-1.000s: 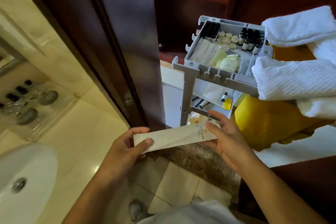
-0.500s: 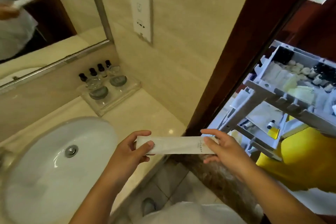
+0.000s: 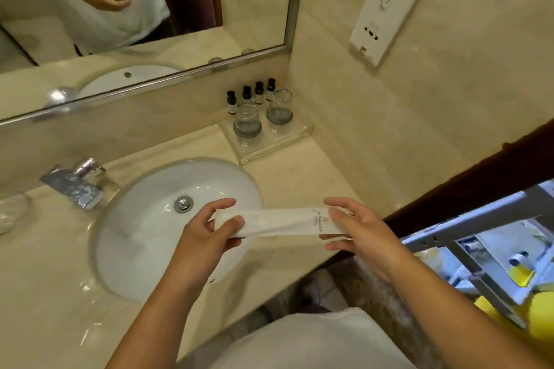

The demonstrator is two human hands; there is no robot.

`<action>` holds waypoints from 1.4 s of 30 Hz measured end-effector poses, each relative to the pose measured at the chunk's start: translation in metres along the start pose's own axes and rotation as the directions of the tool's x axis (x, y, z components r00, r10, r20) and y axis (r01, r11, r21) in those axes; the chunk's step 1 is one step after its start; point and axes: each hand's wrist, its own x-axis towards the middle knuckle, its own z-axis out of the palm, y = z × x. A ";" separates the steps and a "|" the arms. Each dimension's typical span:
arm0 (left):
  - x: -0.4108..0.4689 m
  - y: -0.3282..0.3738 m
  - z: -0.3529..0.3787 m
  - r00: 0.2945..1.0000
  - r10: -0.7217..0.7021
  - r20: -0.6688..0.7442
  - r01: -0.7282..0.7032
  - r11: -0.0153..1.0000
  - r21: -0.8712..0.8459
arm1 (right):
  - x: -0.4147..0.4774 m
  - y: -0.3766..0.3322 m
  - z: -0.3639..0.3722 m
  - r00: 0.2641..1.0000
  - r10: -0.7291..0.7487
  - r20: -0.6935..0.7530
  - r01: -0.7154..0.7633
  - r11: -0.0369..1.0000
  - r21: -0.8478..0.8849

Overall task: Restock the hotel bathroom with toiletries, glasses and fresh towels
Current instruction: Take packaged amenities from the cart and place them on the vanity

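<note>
- Sachet (image 3: 278,222): long, white paper, small printed mark near its right end. It is held level above the near right rim of the basin (image 3: 144,219) and the marble counter (image 3: 299,172).
- Left hand (image 3: 207,237): the sachet's left end is pinched between thumb and curled fingers.
- Right hand (image 3: 362,234): the right end is gripped between fingers and thumb.
- Clear tray (image 3: 278,145): set in the back right corner of the counter. Four dark-capped bottles (image 3: 259,94) are lined up behind two glasses (image 3: 247,120).
- Chrome tap (image 3: 75,184): mounted left of the basin, below the mirror (image 3: 239,9).
- Socket plate (image 3: 386,9): fixed on the right wall.
- Grey cart frame (image 3: 479,219): seen at the right edge.
</note>
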 end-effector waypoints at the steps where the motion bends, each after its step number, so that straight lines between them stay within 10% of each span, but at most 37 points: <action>1: 0.001 -0.001 -0.006 1.000 -0.002 -0.029 0.001 1.000 -0.020 | 0.006 -0.002 0.005 1.000 0.013 0.011 -0.013 1.000 0.007; 18: 0.054 0.011 -0.055 0.878 -0.097 -0.469 0.027 0.988 -0.154 | 0.198 -0.031 0.080 0.907 0.379 0.183 -0.418 0.860 0.293; 42: 0.085 0.014 -0.038 0.880 -0.199 -0.432 0.167 0.980 -0.111 | 0.273 -0.021 0.106 0.883 0.469 0.034 -0.457 0.840 0.292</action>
